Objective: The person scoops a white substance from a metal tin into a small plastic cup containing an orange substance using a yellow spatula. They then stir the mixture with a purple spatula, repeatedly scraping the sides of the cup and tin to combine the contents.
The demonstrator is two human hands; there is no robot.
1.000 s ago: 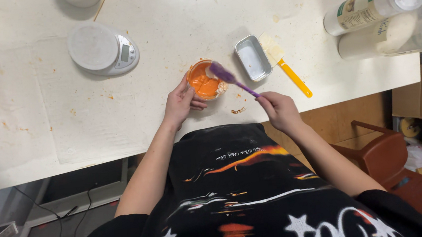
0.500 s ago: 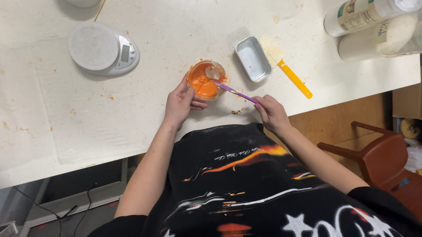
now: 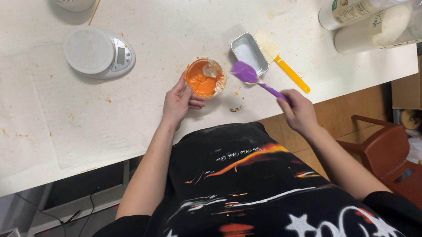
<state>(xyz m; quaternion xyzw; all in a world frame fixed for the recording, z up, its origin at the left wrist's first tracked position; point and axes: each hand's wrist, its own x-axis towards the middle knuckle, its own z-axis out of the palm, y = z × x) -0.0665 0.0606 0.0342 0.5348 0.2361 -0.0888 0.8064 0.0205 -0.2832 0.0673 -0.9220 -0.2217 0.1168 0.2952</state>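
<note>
A small round bowl of orange paste (image 3: pixel 204 77) sits at the white table's (image 3: pixel 170 28) near edge, steadied by the left hand (image 3: pixel 178 102) curled against its side. A purple silicone spatula (image 3: pixel 255 79) is gripped by the closed right hand (image 3: pixel 298 110), lifted just right of the bowl. Mixing goes best with the bowl held firm and its walls scraped.

A small bowl (image 3: pixel 204 77) holds bright orange paste with a pale cream dab. The silicone spatula (image 3: pixel 254 77) is purple. A second spatula (image 3: pixel 284 65) has a yellow-orange handle and cream blade. The small rectangular tin (image 3: pixel 248 53) is silver-grey. The round kitchen scale (image 3: pixel 98 53) is white and grey. The table (image 3: pixel 54 114) is off-white, speckled with orange flecks. The shirt (image 3: pixel 250 198) is black with orange flame streaks and white lettering. The chair (image 3: pixel 409 165) is reddish-brown.
</note>
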